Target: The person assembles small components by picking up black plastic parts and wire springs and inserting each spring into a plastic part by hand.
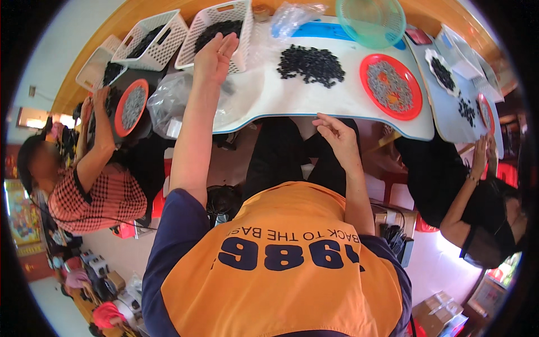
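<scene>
My left hand [216, 60] reaches over a white slotted plastic basket [245, 39] that holds small black pieces [205, 38]. Its fingers point away from me, stretched and slightly apart, and I make out nothing in them. At the near edge of the white table [252, 98], my right hand [339, 137] hangs with loosely bent, parted fingers and no visible object. A loose heap of small black pieces [311, 65] lies on the tabletop ahead of it. To the right sits a red round plate [414, 104] spread with small grey pieces [387, 84] and a few orange ones.
A green colander [370, 22] stands at the back beside a blue flat strip [320, 29] and a crumpled clear bag [292, 19]. Another clear bag [168, 98] lies at left. A person [101, 191] works on my left, another [471, 208] on my right, each near a red plate.
</scene>
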{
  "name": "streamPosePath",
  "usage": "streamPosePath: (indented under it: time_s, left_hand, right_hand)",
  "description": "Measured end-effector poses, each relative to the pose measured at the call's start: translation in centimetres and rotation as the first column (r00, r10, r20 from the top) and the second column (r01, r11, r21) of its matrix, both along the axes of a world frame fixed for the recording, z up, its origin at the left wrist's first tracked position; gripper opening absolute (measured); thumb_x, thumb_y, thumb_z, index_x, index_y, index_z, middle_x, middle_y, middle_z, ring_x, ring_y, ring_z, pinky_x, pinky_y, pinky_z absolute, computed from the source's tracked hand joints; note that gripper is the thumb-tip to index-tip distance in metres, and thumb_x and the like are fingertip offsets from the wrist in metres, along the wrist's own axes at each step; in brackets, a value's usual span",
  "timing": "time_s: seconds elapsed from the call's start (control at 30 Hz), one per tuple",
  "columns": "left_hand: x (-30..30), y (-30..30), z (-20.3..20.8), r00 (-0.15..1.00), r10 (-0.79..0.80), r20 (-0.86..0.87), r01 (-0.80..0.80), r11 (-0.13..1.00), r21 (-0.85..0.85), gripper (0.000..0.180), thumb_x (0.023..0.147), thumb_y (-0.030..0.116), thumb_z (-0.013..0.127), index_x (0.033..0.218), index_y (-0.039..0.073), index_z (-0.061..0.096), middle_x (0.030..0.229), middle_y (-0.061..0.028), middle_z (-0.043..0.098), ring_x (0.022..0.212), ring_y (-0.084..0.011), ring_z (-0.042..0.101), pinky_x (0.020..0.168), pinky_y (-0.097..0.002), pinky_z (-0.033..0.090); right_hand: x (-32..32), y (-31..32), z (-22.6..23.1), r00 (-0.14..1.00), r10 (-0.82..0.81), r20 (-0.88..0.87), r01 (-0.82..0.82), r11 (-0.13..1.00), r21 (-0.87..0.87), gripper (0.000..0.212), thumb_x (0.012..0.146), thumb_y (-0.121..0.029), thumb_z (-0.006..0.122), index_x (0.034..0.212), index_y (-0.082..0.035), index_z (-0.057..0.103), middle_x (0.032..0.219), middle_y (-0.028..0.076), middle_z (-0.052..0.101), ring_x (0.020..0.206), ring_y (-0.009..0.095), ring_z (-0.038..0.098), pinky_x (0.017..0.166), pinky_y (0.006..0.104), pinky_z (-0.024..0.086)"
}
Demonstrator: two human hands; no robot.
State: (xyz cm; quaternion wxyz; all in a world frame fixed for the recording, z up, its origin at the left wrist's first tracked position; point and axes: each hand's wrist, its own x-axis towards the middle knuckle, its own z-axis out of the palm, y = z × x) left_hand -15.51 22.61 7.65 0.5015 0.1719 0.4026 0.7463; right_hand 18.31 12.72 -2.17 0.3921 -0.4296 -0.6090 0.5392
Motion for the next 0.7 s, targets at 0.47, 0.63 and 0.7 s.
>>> streamPosePath:
  time_s: [0.47,0.63,0.7]
  left_hand:
    - [18.3,3.5,-9.3,-0.280,-0.154,-0.947,0.163,0.965,-0.205,0.013,0.077,0.018,0.069,0.080,0.006,0.075,0.089,-0.0156,0.061,0.087,-0.0327,0.063,0.078,-0.0440,0.052]
    - [20.3,5.2,-9.9,-0.395,-0.210,-0.894,0.134,0.950,-0.283,0.015,0.078,0.021,0.070,0.086,0.010,0.076,0.092,-0.0155,0.060,0.094,-0.0329,0.061,0.082,-0.0431,0.050]
    - [20.5,5.0,-9.7,-0.327,-0.171,-0.929,0.176,0.955,-0.238,0.014,0.078,0.017,0.071,0.086,0.008,0.074,0.093,-0.0148,0.060,0.095,-0.0317,0.061,0.082,-0.0423,0.050]
  right_hand:
    - [5.3,2.1,0.3,0.935,-0.350,-0.057,0.349,0.937,-0.019,0.025,0.093,-0.013,0.065,0.114,0.000,0.069,0.094,0.005,0.073,0.081,0.006,0.060,0.073,0.0208,0.047]
    - [8.0,3.1,0.7,0.903,-0.412,-0.120,0.414,0.910,-0.012,0.023,0.093,-0.013,0.065,0.110,0.001,0.070,0.093,0.004,0.073,0.082,0.006,0.061,0.073,0.0207,0.048]
    - [8.8,3.4,0.9,0.893,-0.419,-0.164,0.421,0.907,-0.021,0.022,0.093,-0.014,0.065,0.108,0.002,0.070,0.093,0.004,0.072,0.083,0.005,0.061,0.073,0.0206,0.048]
